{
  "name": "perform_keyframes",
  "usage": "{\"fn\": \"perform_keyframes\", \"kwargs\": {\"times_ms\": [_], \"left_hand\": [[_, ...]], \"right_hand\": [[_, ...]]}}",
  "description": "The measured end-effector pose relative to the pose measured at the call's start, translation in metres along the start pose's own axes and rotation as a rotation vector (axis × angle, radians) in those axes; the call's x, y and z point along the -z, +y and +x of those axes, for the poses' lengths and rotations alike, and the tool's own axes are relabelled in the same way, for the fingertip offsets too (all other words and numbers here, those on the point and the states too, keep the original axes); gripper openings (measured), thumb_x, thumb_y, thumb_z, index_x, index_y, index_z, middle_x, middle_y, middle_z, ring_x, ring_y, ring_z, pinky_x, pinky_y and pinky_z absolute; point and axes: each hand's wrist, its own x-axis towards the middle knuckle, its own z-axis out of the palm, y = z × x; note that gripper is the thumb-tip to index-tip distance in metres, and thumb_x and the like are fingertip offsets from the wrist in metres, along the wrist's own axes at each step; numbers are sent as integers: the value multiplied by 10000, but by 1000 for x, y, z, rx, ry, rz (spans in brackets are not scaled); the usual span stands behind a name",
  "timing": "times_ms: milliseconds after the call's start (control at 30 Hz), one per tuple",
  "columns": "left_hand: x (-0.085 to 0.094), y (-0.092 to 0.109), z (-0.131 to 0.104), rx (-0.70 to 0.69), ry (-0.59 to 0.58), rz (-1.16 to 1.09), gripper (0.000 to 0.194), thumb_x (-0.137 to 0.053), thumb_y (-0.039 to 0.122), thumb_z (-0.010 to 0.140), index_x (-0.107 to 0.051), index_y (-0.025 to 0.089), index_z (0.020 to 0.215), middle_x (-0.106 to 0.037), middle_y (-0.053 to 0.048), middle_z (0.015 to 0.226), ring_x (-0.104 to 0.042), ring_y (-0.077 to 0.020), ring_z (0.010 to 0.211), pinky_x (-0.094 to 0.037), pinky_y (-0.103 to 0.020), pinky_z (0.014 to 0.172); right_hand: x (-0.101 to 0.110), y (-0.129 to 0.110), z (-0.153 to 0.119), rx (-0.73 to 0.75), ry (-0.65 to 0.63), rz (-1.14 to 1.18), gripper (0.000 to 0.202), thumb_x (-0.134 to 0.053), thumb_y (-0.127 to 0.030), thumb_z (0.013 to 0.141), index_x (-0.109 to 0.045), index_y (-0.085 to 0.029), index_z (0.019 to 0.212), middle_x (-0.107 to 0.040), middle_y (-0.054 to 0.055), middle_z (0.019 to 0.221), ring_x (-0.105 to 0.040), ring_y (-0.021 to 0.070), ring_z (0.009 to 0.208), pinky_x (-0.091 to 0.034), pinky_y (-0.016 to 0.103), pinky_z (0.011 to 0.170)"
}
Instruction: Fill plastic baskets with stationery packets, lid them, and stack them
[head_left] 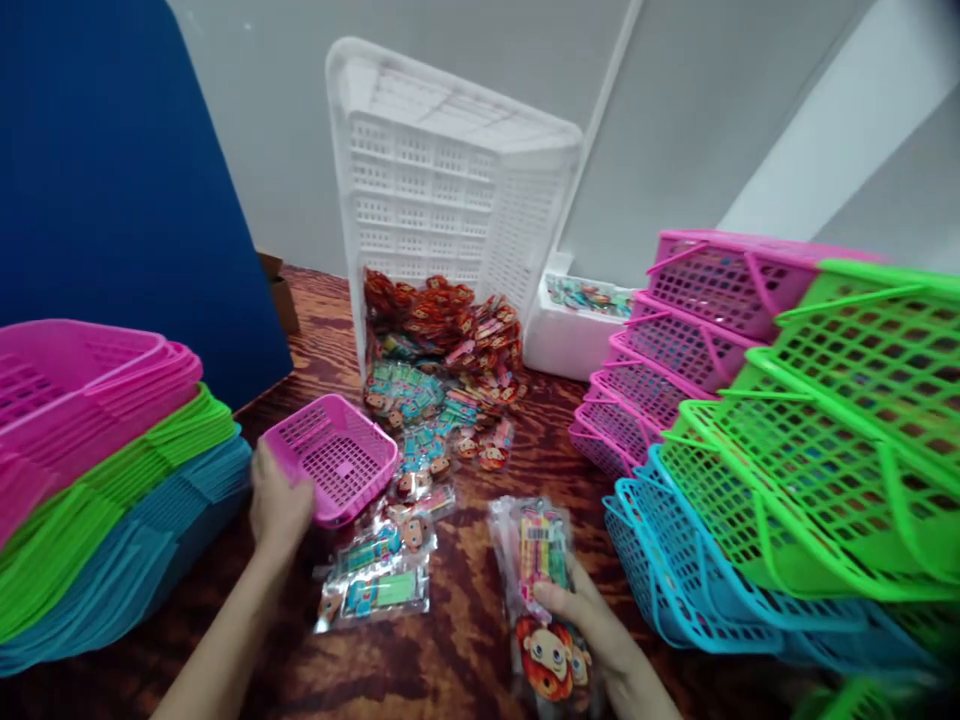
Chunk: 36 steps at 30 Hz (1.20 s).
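My left hand (pixel 279 500) is closed on the near left side of a small pink plastic basket (pixel 345 468), which shows nothing inside. My right hand (pixel 581 610) grips several clear plastic packets (pixel 536 580) together, thumb on top; they have cartoon faces at the lower end and coloured sticks under a barcode. Between my hands, loose packets (pixel 382 590) of the same sort lie on the dark wood-grain table (pixel 457 640). They trail back to a heap (pixel 442 330) spilling from a white crate.
The white slotted crate (pixel 427 190) stands on its side at the back. Nested pink, green and blue baskets (pixel 112 480) are piled at left. Filled-looking baskets (pixel 810 430) are stacked at right. A white box (pixel 577 325) of packets sits behind, and a blue panel (pixel 112 180) rises at left.
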Motion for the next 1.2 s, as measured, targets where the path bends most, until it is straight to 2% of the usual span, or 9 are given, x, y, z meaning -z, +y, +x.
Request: {"fn": "perform_keyframes", "kwargs": {"times_ms": [133,233,333,567,667,833,933,1067,1200], "left_hand": [[13,12,-10,85,-1,-58,580,-467,228,849,-502,138,1422,-408,-149,1522,-480,-383,1319,-404,-545,1100],[22,36,-31,-1,49,-179,544,-457,277,856,-553,214,1388,-463,-59,1492,-508,-323,1305,-375,-493,1141],[13,69,-69,-185,-27,-298,562,-438,293,852,-546,193,1394,-471,-60,1478,-470,-290,1347,-345,-433,1169],[-57,128,-175,-392,-493,-169,688,-393,114,818,-379,118,1506,-349,-139,1569,-378,-290,1425,-362,-440,1155],[-65,135,-193,-393,-587,-143,716,-421,107,811,-334,99,1522,-297,-158,1594,-331,-299,1451,-346,-436,1161],[-59,139,-202,-393,-597,-299,762,-406,112,815,-221,66,1552,-254,-144,1615,-221,-236,1498,-228,-401,1221],[-56,136,-210,-344,-615,-356,698,-366,127,859,-246,52,1543,-292,-143,1601,-244,-212,1490,-203,-378,1230],[-55,131,-221,-296,-616,-357,654,-347,174,910,-249,46,1544,-280,-147,1605,-231,-214,1493,-187,-387,1234],[-55,129,-224,-293,-583,-348,663,-333,156,904,-231,37,1547,-265,-146,1610,-206,-217,1500,-176,-404,1236]], "right_hand": [[2,-9,0,21,-21,44,746,-884,-421,549,-629,-230,1224,-731,70,1105,-675,286,1006,-481,444,979],[8,-17,-12,-26,-16,114,745,-860,-405,610,-591,-235,1283,-724,80,1139,-682,290,1008,-486,466,976],[15,-30,-25,62,57,181,757,-850,-396,630,-574,-246,1318,-722,79,1154,-677,300,1043,-476,473,1001],[7,-63,-30,305,198,102,706,-830,-424,677,-588,-262,1320,-749,62,1086,-661,312,1100,-469,470,1031],[-4,-57,-14,224,137,-5,671,-822,-439,690,-598,-205,1278,-731,91,1129,-674,314,1061,-488,487,1000],[-12,-25,18,231,140,-238,721,-859,-357,622,-571,-204,1265,-712,57,1167,-659,262,1076,-456,444,1050],[-12,-14,23,30,90,-100,624,-837,-359,660,-599,-202,1215,-733,57,1112,-690,252,1021,-511,405,982],[-3,-15,23,-432,4,206,399,-719,-423,781,-668,-134,1051,-764,102,873,-737,261,815,-589,386,801],[3,-16,30,-557,-32,248,275,-644,-365,825,-682,-116,937,-735,77,692,-717,223,654,-593,351,715]]}}
